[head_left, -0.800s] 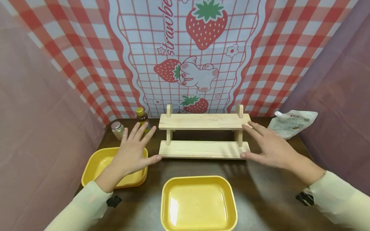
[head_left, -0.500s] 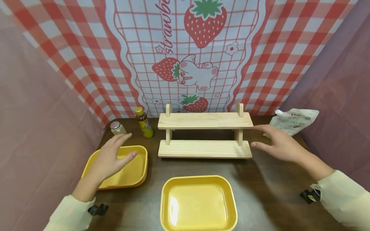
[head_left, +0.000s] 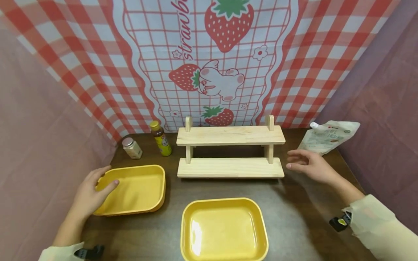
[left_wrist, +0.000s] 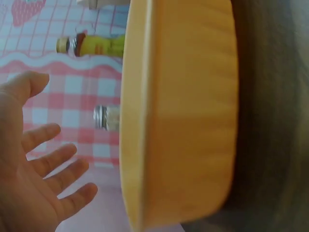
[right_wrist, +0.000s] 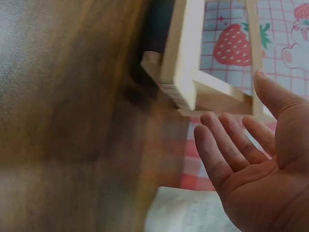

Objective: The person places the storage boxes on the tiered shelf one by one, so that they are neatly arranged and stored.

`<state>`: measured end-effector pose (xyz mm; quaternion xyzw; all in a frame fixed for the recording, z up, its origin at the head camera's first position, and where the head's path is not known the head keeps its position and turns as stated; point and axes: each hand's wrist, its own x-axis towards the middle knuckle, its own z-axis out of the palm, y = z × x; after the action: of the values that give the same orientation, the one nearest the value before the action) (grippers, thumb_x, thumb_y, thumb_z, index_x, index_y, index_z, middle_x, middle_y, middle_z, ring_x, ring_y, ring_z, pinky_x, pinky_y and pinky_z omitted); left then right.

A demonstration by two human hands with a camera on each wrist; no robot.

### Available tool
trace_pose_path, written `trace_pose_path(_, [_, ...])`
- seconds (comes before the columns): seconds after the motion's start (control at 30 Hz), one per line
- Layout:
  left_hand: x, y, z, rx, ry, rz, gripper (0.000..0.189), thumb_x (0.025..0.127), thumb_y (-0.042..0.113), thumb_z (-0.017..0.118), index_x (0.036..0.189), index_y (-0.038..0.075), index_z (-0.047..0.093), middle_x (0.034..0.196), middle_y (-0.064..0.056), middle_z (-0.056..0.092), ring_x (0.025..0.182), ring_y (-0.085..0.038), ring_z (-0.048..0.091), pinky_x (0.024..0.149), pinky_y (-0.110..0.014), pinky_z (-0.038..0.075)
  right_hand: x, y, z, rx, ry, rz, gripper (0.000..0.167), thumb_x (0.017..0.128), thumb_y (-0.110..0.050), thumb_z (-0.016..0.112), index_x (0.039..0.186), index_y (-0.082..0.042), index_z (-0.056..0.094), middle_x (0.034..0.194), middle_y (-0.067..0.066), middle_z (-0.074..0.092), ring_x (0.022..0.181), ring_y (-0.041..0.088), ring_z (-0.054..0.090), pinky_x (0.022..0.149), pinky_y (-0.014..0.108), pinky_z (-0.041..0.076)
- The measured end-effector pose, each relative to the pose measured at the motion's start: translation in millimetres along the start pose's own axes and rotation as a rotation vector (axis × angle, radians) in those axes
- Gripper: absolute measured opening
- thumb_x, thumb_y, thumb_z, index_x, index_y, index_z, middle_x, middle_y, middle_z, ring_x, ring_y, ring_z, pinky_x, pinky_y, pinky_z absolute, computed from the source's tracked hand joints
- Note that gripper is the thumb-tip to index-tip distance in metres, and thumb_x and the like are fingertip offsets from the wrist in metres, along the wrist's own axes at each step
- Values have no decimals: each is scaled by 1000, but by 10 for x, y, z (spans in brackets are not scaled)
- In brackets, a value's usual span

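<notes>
At the middle of the dark table (head_left: 147,239) stood one wooden shelf (head_left: 230,168), two boards, upright; clock positions were counted from it as the head view showed them.

Six o'clock: one front tray (head_left: 225,232), yellow, nearest the person.

Eight o'clock: one left tray (head_left: 140,190), yellow. Left hand (head_left: 88,194) was over its left rim, grasping nothing, fingers relaxed and apart. To the left wrist camera, the tray's wall hid the lower parts of the two items next listed.

Nine o'clock: one small jar (head_left: 132,148), pale contents, metal-coloured lid; just beside it, one bottle (head_left: 161,141), yellow cap, green-yellow label. Both were upright behind the left tray.

Three o'clock: one pale pouch (head_left: 328,137), white cap, leaning. Right hand (head_left: 310,165) was just in front of it, between pouch and shelf end, released, fingers slightly bent.

Twelve o'clock: one strawberry cloth (head_left: 258,83), red-and-white checked sides, hanging behind all.
</notes>
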<state>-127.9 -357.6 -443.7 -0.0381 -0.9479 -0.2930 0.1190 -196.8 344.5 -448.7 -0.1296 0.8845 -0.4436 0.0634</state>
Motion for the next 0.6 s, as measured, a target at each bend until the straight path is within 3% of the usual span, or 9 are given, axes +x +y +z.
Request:
trace_pose_path(0.2, [-146,-224,8,-2,13,-36,64,96,28,71,142,-11,50,138,-38,49,127,-56,43,105,-73,33,38,171,112,94,-25,89,55,96,-17,74,139,11,53,122,35,66,89,3,70,75,38,64])
trace_pose_path(0.37, [-271,-334,14,23,-24,-133,74,97,33,69,146,-16,42,137,-41,46,124,-58,45,100,-72,36,53,260,198,113,-25,150,58,95,-18,74,140,12,51,121,32,67,86,6,70,71,40,64])
trace_pose_path(0.43, [-312,-365,17,33,-29,-154,75,98,33,68,146,-17,41,135,-41,48,118,-56,50,96,-61,43,59,284,230,134,-34,169,59,96,-19,74,140,12,50,122,32,67,86,8,71,70,40,64])
trace_pose_path(0.5, [-352,-389,20,27,-29,-166,74,98,32,68,145,-18,41,131,-41,50,113,-53,55,90,-41,47,62,303,261,166,-49,186,60,96,-18,73,142,12,48,122,32,67,87,12,73,70,40,64])
trace_pose_path(0.6, [-391,-428,16,-17,-55,-193,75,100,31,66,146,-21,36,132,-43,49,113,-56,56,79,-11,40,57,320,300,217,-71,205,62,97,-16,71,145,13,44,123,33,67,89,15,74,70,40,65])
